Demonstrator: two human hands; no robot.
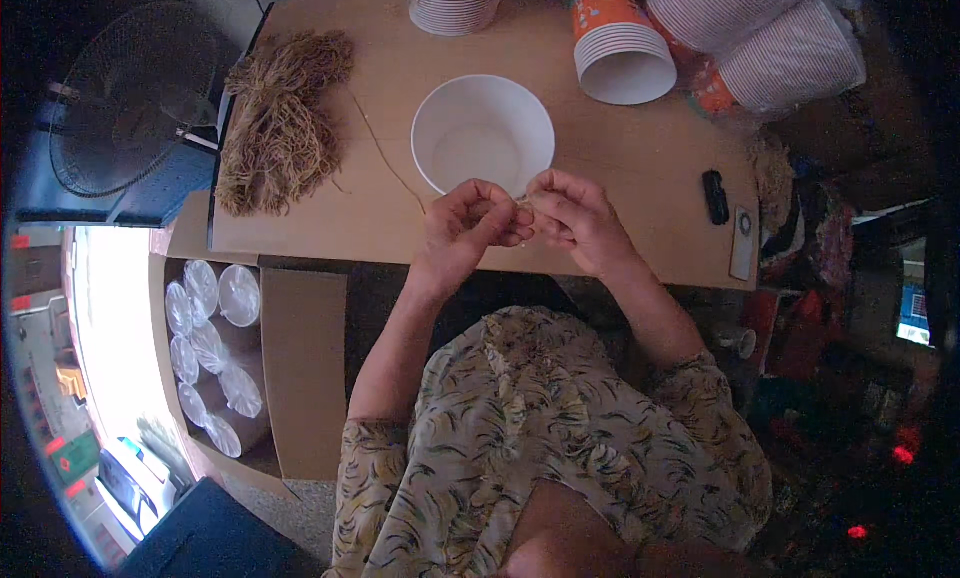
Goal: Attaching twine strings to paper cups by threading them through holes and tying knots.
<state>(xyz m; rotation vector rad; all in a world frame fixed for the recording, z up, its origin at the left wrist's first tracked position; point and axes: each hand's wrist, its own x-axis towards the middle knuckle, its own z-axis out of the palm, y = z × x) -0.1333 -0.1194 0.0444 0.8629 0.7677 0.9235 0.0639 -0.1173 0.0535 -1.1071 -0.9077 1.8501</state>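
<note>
1. Straw-coloured fibre, a small tuft of it, sits pinched between both hands just at the near rim of the white paper bowl, over the wooden table.
2. Left hand is curled shut, thumb and fingertips gripping the tuft from its side; a long single strand trails from near it back across the table.
3. Right hand is likewise closed, fingers bunched on the same tuft, so the two hands meet knuckle to knuckle, touching.
4. Both forearms rise from the lower edge, elbows tucked, wrists bent inward above the table's near edge.
5. Judging progress: the bowl looks empty and the big heap of fibre at the table's left is largely untouched, so the work seems early, with most left to do.
6. Further out: stacks of paper cups lie at the far right, a small dark object near the right edge, and a cardboard box of clear lids stands on the floor to the left.
</note>
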